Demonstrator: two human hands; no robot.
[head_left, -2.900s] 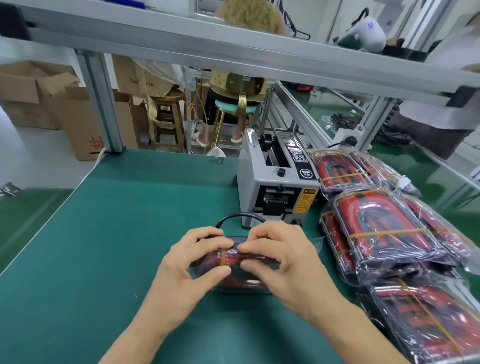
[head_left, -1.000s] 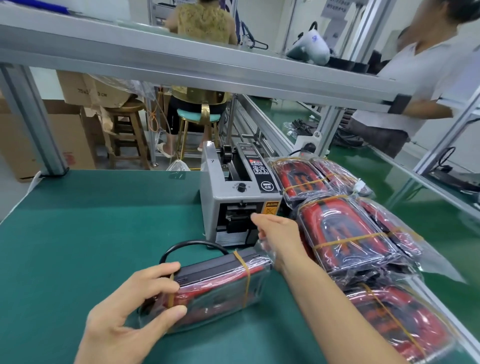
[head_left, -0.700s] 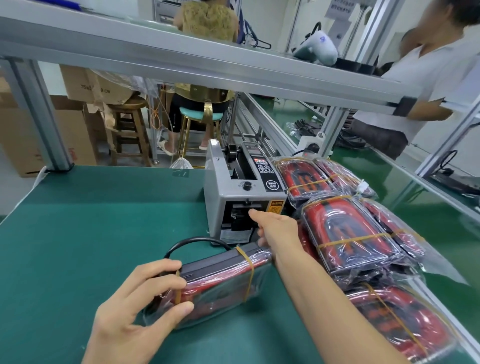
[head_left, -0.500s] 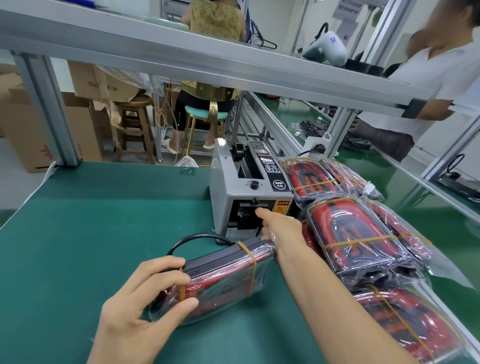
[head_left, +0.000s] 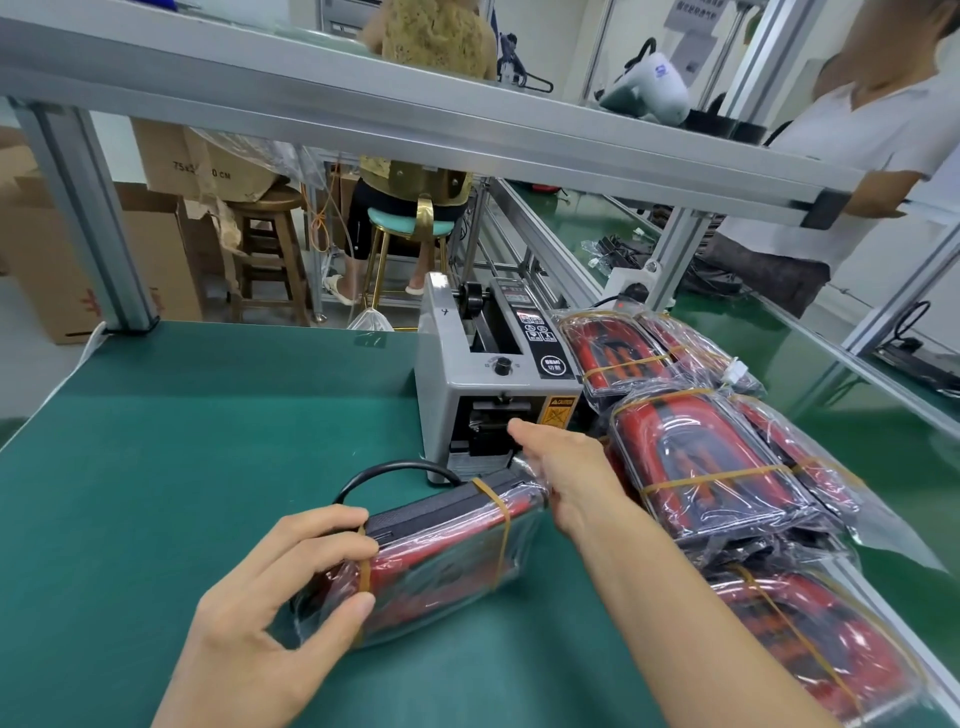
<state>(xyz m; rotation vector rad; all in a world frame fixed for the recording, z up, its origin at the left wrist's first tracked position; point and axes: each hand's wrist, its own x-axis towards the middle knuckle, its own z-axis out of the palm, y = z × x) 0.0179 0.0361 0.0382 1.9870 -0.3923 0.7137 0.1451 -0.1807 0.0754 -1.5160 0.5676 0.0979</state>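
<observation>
The bagged pack (head_left: 441, 551), a red and black item sealed in clear film, lies on the green mat (head_left: 182, 441) in front of the person. It is tilted, with its dark upper edge raised and turned away from the viewer. Two rubber bands (head_left: 501, 525) encircle it, one near each end. A black cable loop (head_left: 384, 470) lies on the mat just behind it.

The left hand (head_left: 270, 613) grips the left end of the pack. The fingers curl over the upper edge and the thumb presses on the near face beside the left band.

The right hand (head_left: 566, 467) is extended past the right end of the pack. Its index fingertip is at the outlet of the tape dispenser (head_left: 447, 374). The thumb and remaining fingers are hidden behind the back of the hand, so it cannot be determined whether they pinch anything.

The grey dispenser stands upright on the mat, just behind the pack. Directly to its right lies a pile of bagged packs (head_left: 701, 467) of the same type, each banded. An aluminium rail (head_left: 363, 119) crosses above the bench.
</observation>
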